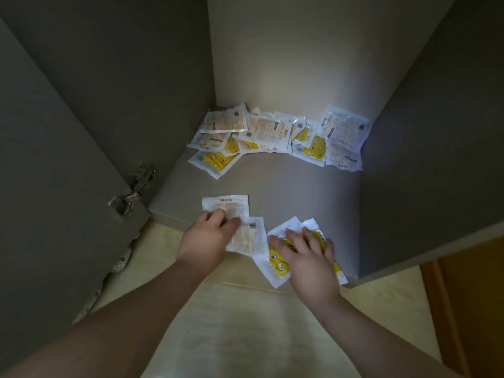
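Several small white snack packets, some with yellow labels, lie in a pile (278,135) along the back of a grey cabinet floor (300,192). At the front edge my left hand (207,238) curls its fingers over two white packets (231,207) with pale contents. My right hand (308,255) lies with fingers spread on two yellow-labelled packets (275,264) that stick out past the cabinet's front edge.
The grey cabinet door (54,186) stands open at the left, with a metal hinge (133,190) near the floor's front left corner. A grey side panel (436,159) closes the right. Pale tiled floor (245,323) lies below, with wooden trim (463,309) at the right.
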{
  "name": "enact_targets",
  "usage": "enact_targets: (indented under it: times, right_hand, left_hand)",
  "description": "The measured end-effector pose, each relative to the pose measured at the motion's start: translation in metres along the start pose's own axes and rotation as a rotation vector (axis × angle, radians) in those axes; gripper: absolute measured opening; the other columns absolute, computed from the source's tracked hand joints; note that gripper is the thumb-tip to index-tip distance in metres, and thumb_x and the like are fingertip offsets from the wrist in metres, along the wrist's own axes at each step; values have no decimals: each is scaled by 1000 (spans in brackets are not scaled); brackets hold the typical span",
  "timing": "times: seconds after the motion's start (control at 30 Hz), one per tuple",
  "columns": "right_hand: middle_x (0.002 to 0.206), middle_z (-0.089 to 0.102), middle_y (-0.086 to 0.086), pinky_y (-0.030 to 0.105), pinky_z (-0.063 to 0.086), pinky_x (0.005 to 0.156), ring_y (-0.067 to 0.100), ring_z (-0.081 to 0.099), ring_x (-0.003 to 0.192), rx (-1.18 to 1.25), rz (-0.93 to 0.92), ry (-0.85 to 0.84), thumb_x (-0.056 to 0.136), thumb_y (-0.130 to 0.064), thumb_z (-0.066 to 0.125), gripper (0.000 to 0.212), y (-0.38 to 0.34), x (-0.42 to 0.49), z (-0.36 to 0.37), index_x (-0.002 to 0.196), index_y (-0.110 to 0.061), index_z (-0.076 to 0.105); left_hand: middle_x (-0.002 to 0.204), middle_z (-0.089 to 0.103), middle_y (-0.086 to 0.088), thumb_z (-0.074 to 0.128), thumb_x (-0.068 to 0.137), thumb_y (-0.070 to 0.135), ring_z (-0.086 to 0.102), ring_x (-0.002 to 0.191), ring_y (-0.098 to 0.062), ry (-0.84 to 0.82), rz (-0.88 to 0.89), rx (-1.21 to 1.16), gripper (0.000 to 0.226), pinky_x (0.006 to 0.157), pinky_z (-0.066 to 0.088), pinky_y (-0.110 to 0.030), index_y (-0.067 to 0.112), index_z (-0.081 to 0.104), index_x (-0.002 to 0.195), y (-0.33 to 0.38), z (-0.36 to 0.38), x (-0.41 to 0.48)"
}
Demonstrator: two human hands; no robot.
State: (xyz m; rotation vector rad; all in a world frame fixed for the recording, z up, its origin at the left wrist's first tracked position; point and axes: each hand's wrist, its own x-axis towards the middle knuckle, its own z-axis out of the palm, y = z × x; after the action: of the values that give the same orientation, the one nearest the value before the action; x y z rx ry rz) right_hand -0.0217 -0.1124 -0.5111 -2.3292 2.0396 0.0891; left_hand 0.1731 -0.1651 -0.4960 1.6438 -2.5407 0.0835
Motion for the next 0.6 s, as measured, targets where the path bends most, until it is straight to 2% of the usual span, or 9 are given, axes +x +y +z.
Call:
enact_targets:
  times: [0.07,0.1,0.17,0.23,0.33,0.4,0.43,0.5,0.6]
  right_hand:
    - [99,70,2,62,50,69,35,67,94,27,26,-21,28,-1,84,79,-5,1,-3,101,-31,72]
    - [96,70,1,61,51,68,35,68,92,25,13,12,36,-3,80,68,-7,-1,-4,99,-30,73]
    - [92,70,-3,56,53,66,31,69,90,51,-11,96,58,-11,51,47,-9,-3,-5,95,-30,73]
    - [88,70,-8,48,56,65,27,69,89,104,-21,139,60,-12,30,55,-12,-5,-5,91,-29,72]
    - [93,71,-5,41,57,67,26,70,90,243,-12,237,57,3,51,50,-16,-8,-15,95,-21,72]
    - [112,69,4,36,51,87,27,65,104,467,17,198,59,18,59,62,-19,-6,-20,111,-13,69]
    - [118,66,7,28,43,94,27,62,110,561,49,174,66,19,58,59,-22,-6,-26,116,-11,66]
    - [115,67,13,22,38,90,29,61,110,767,189,183,81,9,58,41,-33,-4,-37,118,-9,65]
    - [93,67,12,30,50,72,31,65,92,1163,535,91,89,-12,62,23,-49,3,-56,108,-2,65]
  left_hand:
    - [71,61,-6,81,27,-5,58,54,-29,58,19,-30,63,31,39,-25,14,75,86,-5,5,-9]
    - [70,61,-6,81,27,-7,58,52,-29,71,16,-54,61,31,39,-24,14,75,84,-6,5,-11]
    - [71,63,-5,80,29,-7,59,49,-27,88,-21,-136,59,33,41,-23,16,75,83,-5,3,-13]
    - [74,65,-2,76,37,-4,61,48,-24,92,-89,-230,53,35,42,-21,18,75,85,-3,2,-16]
    - [88,69,-4,64,60,6,68,70,-25,98,-217,-444,41,52,48,-25,18,74,98,4,-6,-24]
    - [103,68,-7,64,79,9,65,93,-27,90,-357,-582,33,68,43,-26,16,70,111,7,-14,-29]
    - [106,68,-6,66,82,9,63,98,-26,90,-427,-671,33,70,39,-25,15,67,115,6,-17,-30]
    - [101,68,-1,69,82,9,62,96,-21,98,-565,-911,33,70,37,-21,15,65,114,5,-23,-31]
    - [96,66,6,67,83,4,62,96,-18,124,-708,-1269,31,79,44,-24,22,60,107,1,-32,-30]
